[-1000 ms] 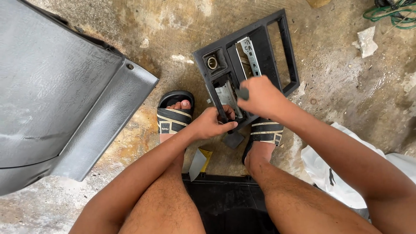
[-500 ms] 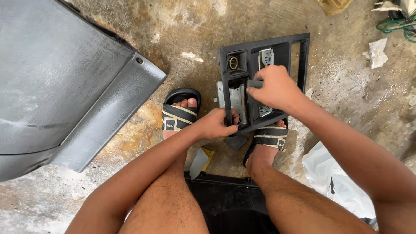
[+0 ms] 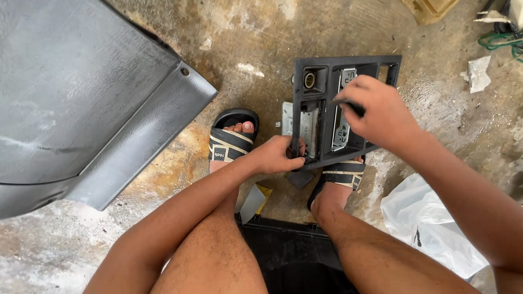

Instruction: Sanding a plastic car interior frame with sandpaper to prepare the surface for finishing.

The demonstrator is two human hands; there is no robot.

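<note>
Concrete floor [image 3: 272,49], stained and rough, carries everything here. A black plastic dashboard trim panel with rectangular openings [image 3: 392,59] lies on it just beyond the person's feet, its near edge resting over the right foot's black-and-tan striped sandal [image 3: 343,175]. The left hand [image 3: 278,155] grips the panel's near left corner — fingers curled shut around the edge, thumb on top. The right hand [image 3: 378,114] sits over the middle of the panel, fingers pinched closed on a small dark tool [image 3: 354,107] whose tip I cannot make out; it points toward a silver metal bracket [image 3: 342,128] showing through the panel's openings. A round brass-coloured socket [image 3: 309,80] sits in the panel's far left corner.

The left foot wears a matching striped sandal [image 3: 229,147], just left of the left hand. Far left, a large grey moulded plastic car panel [image 3: 81,98] fills that side of the view. A white plastic bag [image 3: 430,223] lies near right, beside the right forearm — and a scrap of white paper [image 3: 479,73] sits far right near a green cable [image 3: 501,41]. A black crate [image 3: 294,250] shows between the legs.
</note>
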